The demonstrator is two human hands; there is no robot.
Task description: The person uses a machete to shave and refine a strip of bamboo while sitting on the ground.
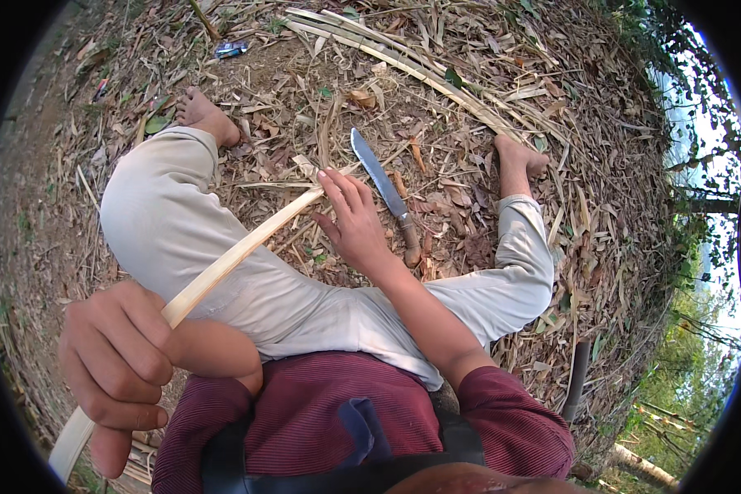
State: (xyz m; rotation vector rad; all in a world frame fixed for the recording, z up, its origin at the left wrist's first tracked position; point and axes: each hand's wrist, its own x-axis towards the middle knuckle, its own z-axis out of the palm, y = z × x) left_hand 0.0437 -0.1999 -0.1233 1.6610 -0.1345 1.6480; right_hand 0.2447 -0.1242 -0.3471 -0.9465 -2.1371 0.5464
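Strip (235,257) runs through left hand (119,354), reaching right hand (356,226).

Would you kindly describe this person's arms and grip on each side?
The left sleeve and right sleeve are dark red, finely ribbed and roughly elbow-length. Below, the left forearm and right forearm are bare. The left grip and right grip are ungloved; no rings show.

head view: taken by the left fisheye of a head-worn pair | pointed downward over the shirt (292,412) to the littered ground (613,169) | left hand (119,362) seen near, right hand (354,218) farther off
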